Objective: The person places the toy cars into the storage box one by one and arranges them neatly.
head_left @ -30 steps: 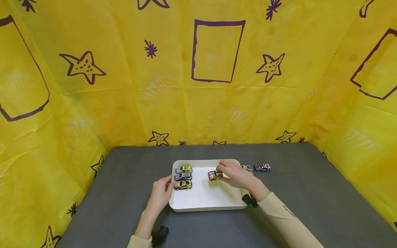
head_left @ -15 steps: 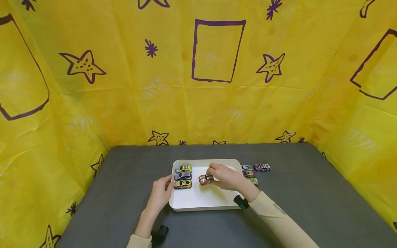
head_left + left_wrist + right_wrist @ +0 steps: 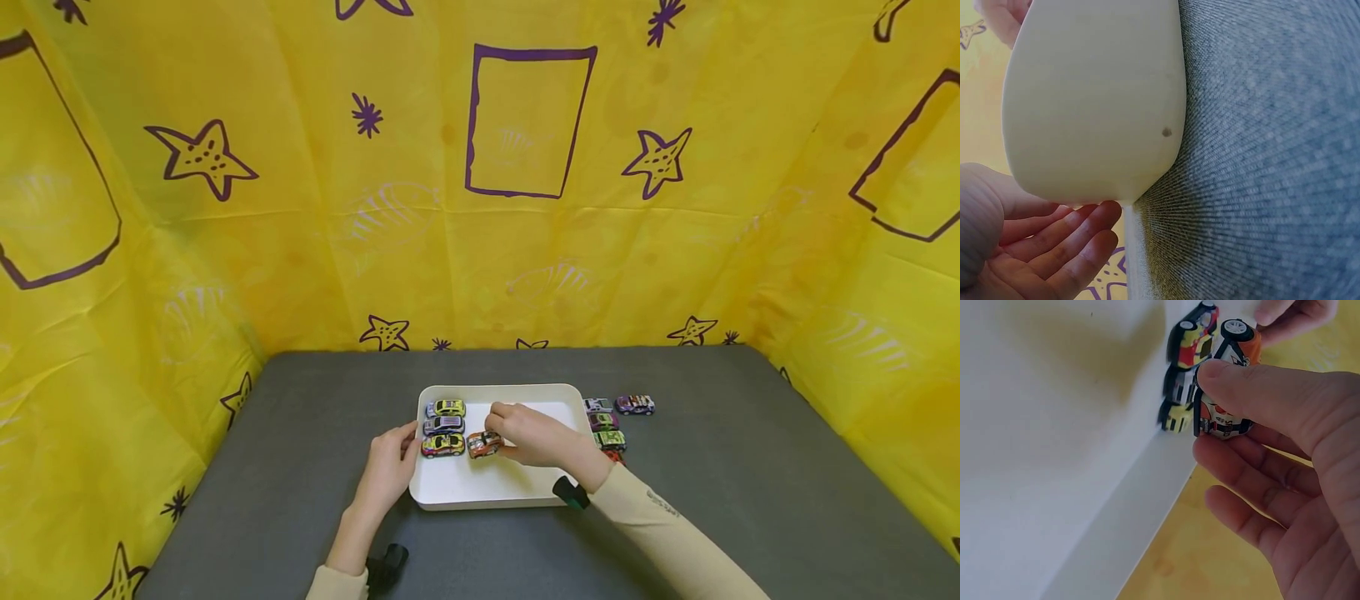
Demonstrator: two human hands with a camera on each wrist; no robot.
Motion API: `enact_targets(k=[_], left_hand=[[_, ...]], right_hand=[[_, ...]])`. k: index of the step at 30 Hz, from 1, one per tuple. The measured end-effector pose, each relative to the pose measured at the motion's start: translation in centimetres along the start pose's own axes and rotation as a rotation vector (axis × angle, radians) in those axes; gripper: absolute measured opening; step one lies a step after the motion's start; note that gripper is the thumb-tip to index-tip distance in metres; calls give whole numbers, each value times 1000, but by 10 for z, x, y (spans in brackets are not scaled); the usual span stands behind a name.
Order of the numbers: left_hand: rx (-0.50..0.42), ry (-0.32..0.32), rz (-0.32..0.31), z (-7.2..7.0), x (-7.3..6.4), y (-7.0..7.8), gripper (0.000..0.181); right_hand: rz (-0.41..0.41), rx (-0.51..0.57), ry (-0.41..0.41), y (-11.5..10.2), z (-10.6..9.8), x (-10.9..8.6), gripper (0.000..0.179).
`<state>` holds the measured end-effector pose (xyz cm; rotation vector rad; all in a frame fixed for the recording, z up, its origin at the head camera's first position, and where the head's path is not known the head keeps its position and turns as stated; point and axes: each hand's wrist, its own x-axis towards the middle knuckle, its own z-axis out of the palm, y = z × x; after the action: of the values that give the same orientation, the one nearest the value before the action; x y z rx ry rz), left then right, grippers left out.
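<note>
My right hand (image 3: 536, 435) pinches an orange and white toy car (image 3: 481, 445) between thumb and fingers, over the white tray (image 3: 510, 503). In the right wrist view the thumb (image 3: 1235, 375) presses one side of the car and fingertips support the other. The held car is just right of a yellow and red toy car (image 3: 442, 446) in the tray. Behind that one stand a silver toy car (image 3: 444, 424) and a yellow-green toy car (image 3: 448, 407), forming a column along the left wall. My left hand (image 3: 390, 467) touches the tray's left wall from outside with relaxed fingers (image 3: 1091, 244).
Right of the tray, on the dark grey table (image 3: 337, 375), are a grey car (image 3: 597, 406), a purple and green car (image 3: 603, 422), a green car (image 3: 609, 440) and a partly hidden red one (image 3: 615, 456). A purple car (image 3: 635, 405) stands farther right. Yellow cloth (image 3: 420, 275) surrounds the table.
My right hand has carried the orange toy car leftward and slightly nearer, up beside the yellow and red car. The left hand stays at the tray wall. More cars right of the tray show.
</note>
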<state>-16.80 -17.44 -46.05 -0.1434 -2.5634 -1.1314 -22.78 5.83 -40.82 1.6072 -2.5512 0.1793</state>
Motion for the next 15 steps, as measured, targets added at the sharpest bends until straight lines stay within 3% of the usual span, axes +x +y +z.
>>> enact_targets(k=[15], left_hand=[[-3, 1, -6, -1, 0, 0, 26]], right_hand=[[34, -53, -78, -20, 6, 15, 18]])
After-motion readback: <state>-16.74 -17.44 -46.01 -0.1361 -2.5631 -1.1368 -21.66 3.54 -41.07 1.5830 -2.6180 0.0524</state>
